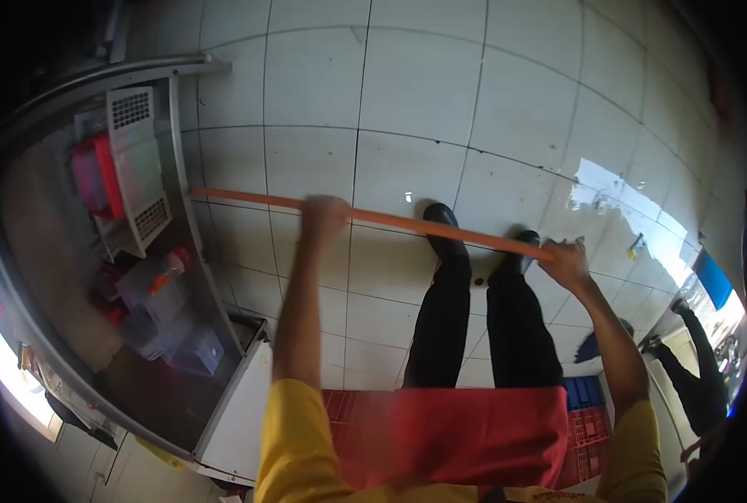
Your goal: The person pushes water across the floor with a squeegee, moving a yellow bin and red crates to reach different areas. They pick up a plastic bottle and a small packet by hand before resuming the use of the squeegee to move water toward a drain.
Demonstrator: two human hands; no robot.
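A long orange pole [440, 228] stretches across the view above the tiled floor, sloping slightly down to the right. Around its left part is my left hand [326, 218], somewhat blurred by motion. My right hand [566, 263] grips the pole at its right end. The pole's far left end reaches the edge of a metal shelf unit. Below the pole are my black shoes and trousers, and a red apron [466, 432] covers my lap.
At left, the metal shelf [191, 201] holds a white basket [139, 168], a red container [107, 176] and clear plastic boxes [193, 348]. Red and blue crates [587, 427] stand behind me. Another person's dark-trousered legs [694, 377] are at far right. Light reflects off the floor tiles [415, 84].
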